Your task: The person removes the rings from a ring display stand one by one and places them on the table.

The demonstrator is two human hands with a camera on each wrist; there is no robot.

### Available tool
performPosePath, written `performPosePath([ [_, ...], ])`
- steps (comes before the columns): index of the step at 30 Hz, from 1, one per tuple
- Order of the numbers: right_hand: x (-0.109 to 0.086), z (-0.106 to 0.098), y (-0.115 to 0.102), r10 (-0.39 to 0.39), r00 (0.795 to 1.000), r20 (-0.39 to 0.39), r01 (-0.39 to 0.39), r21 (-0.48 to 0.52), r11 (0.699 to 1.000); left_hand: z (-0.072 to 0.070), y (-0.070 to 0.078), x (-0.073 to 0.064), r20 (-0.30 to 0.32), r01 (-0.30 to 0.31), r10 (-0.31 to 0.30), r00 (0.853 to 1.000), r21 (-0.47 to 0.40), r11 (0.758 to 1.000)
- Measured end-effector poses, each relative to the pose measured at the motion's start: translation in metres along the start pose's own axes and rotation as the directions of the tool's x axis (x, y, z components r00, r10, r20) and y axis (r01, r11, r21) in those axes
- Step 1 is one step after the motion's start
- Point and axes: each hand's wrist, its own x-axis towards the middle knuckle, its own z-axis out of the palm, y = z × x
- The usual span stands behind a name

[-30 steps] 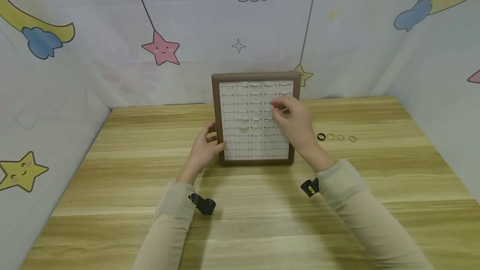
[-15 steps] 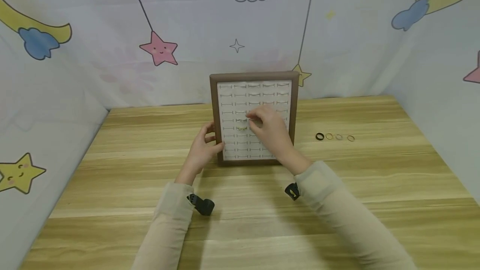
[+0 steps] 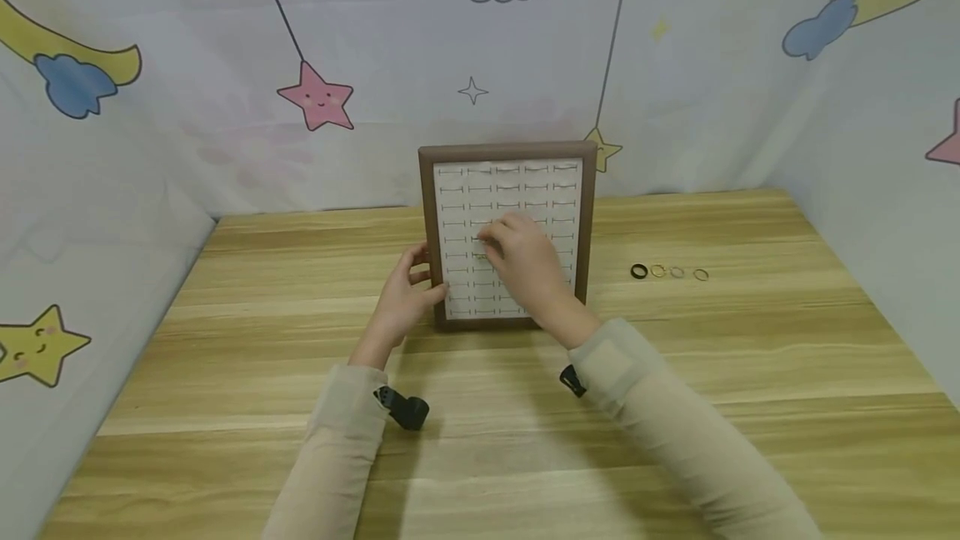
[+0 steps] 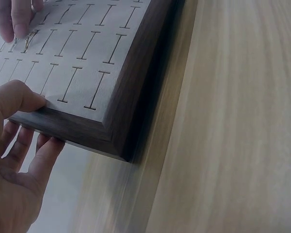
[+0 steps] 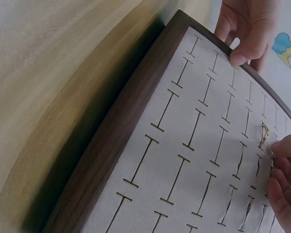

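Observation:
A brown-framed ring display board (image 3: 465,298) stands upright on the table, its white face cut with rows of slots. My left hand (image 3: 401,298) grips the left side of the frame, thumb in front and fingers behind. At the second column, my right hand (image 3: 528,269) has its thumb and fingertips on a silver ring (image 4: 13,44) in a slot, mostly hidden by the fingers. One slot below it, a gold ring (image 5: 265,134) sits in the board, close to the right fingertips.
Right of the board, a row of loose rings lies on the wooden table: a black ring (image 3: 638,271), a gold ring (image 3: 658,271), a silver ring (image 3: 677,272) and a thin gold ring (image 3: 701,275). A printed cloth backdrop (image 3: 397,40) hangs behind.
My right hand has moved left and down across the board, from the right-hand columns to the silver ring in the second column. My left hand keeps its grip on the frame.

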Motion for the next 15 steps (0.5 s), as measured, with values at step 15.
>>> performPosePath([
  [15,-0.0001,0.0101,-0.0031,0.020,0.996,-0.085,-0.022,-0.024,0.999,0.0000,-0.0002,0.0003,-0.002,0.007,-0.007,1.000,0.009,1.000],
])
